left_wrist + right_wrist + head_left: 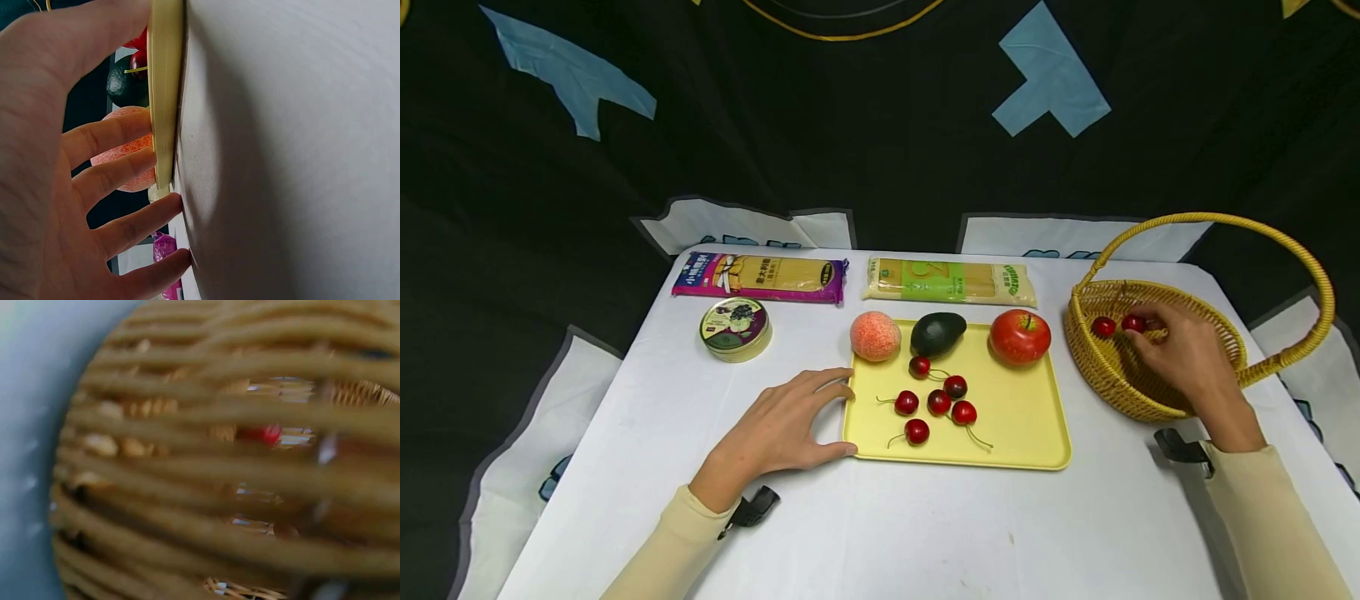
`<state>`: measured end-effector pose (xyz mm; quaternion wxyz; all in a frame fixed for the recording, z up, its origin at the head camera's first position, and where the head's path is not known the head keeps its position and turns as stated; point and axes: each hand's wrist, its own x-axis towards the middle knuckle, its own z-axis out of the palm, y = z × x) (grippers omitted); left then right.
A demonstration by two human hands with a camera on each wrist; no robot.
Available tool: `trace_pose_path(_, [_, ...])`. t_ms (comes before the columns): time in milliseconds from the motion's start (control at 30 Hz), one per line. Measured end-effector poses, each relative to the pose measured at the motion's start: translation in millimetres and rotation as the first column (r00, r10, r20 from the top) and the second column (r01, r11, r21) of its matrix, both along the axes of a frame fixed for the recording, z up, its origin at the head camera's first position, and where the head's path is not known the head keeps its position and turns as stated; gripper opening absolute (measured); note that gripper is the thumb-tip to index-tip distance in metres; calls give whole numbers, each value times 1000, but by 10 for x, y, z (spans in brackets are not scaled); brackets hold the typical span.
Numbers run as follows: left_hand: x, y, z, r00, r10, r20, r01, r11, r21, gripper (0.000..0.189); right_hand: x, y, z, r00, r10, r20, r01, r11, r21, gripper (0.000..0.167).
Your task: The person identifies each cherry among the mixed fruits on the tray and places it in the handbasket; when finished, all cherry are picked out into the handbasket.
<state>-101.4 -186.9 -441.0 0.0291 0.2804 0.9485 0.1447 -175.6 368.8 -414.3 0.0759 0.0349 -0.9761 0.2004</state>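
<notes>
My left hand [790,421] rests at the left edge of a yellow tray [1030,417], its spread fingertips and thumb touching the rim. In the left wrist view the fingers [119,169] lie along the tray's side wall. Inside a wicker basket [1086,367] on the right, my right hand [1187,354] pinches a dark red cherry [1133,323] at its fingertips. Another cherry [1103,327] lies beside it in the basket. Several cherries [917,431] with stems are on the tray. The right wrist view shows blurred basket weave [187,450], hiding the hand.
A peach [876,336], an avocado [937,334] and a red apple [1019,337] sit along the tray's back. Behind are a purple pasta packet [775,277] and a green-labelled one [951,281]. A round tin [736,329] stands left. The basket's tall handle [1326,292] arches up.
</notes>
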Motion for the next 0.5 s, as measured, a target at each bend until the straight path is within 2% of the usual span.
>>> trace_pose_path(167, [2,2,8,1000,0,8,0,1000,5,70,-56,97,-60,997,0,76,0,1000,1,42])
trace_pose_path(500, [-1,-6,5,1000,1,9,-1,1000,4,70,-147,170,-88,986,21,163,-21,1000,-3,42])
